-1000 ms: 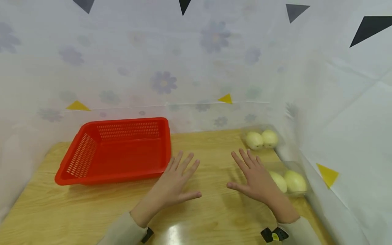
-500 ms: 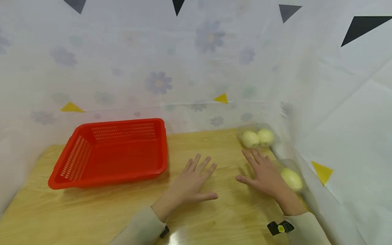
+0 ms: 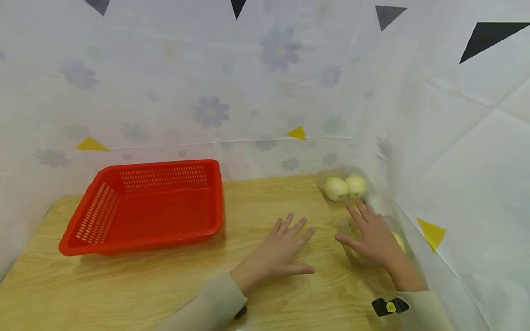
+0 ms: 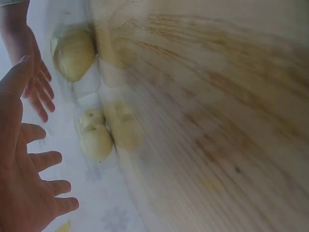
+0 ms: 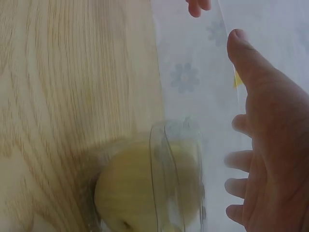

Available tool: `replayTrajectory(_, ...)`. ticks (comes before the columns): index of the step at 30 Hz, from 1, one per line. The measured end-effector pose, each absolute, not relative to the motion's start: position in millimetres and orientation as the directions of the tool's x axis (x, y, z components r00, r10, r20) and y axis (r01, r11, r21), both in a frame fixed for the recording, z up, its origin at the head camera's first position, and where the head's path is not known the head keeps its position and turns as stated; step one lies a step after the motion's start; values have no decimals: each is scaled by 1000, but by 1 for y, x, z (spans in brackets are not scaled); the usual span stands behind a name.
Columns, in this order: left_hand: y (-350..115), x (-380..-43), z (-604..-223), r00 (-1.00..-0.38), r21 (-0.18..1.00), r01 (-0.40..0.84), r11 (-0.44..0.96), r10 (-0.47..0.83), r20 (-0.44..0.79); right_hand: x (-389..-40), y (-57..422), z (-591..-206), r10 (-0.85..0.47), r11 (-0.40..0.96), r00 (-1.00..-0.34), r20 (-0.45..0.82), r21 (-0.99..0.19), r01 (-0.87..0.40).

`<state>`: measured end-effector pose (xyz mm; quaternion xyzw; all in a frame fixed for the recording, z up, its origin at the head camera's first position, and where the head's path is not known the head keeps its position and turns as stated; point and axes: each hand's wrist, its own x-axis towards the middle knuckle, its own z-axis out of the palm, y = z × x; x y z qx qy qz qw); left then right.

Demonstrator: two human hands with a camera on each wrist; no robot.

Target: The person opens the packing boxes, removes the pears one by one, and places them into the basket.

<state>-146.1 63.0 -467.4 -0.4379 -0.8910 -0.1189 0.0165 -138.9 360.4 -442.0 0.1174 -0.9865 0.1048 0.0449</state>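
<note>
In the head view I have the near clear box of pale fruit (image 3: 399, 240) at the lower right of the frame, on the worktop (image 3: 252, 207), partly covered by the right hand (image 3: 374, 239). Its long axis seems to run left to right, though the hand hides too much for me to be sure. The left hand (image 3: 279, 250) is at lower centre, well left of the box, so the right is nearer. Both hands' fingers are straight and spread, holding nothing. Past the right fingertips sits the far clear box (image 3: 345, 186); the red basket (image 3: 165, 214) is at left.

In the left wrist view I find the near box at upper left, just beside the right hand, with the far box below it in the frame.

In the right wrist view the near box takes the lower centre, left of the right fingers and apart from them. I judge that gap decisive: the box lies beneath the fingers.
</note>
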Motion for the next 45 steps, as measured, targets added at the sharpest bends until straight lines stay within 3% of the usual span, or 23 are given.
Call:
replayTrajectory(9, 101, -154, -470, -603, 136, 798, 588, 785, 143, -133, 383, -443, -174, 966, -977, 122, -172, -194)
replayTrajectory(23, 154, -150, -488, -603, 131, 796, 591, 793, 85, -131, 405, -451, -92, 932, -994, 63, -345, -108)
replayTrajectory(28, 170, -147, -489, -625, 191, 776, 601, 773, 107, -134, 414, -460, -68, 946, -995, 76, -312, -88)
replayTrajectory(32, 182, -147, -485, -629, 166, 776, 609, 766, 134, -134, 419, -465, -52, 960, -992, 116, -268, -82)
replayTrajectory(37, 192, -148, -487, -646, 151, 762, 629, 755, 117, -134, 423, -468, -3, 937, -986, 167, -343, -60)
replayTrajectory(40, 195, -148, -489, -651, 152, 757, 635, 751, 109, -134, 425, -470, 57, 934, -989, 135, -358, 5)
replayTrajectory(45, 199, -148, -490, -638, 150, 769, 621, 756, 146, -134, 425, -471, 123, 952, -991, 50, -286, 104)
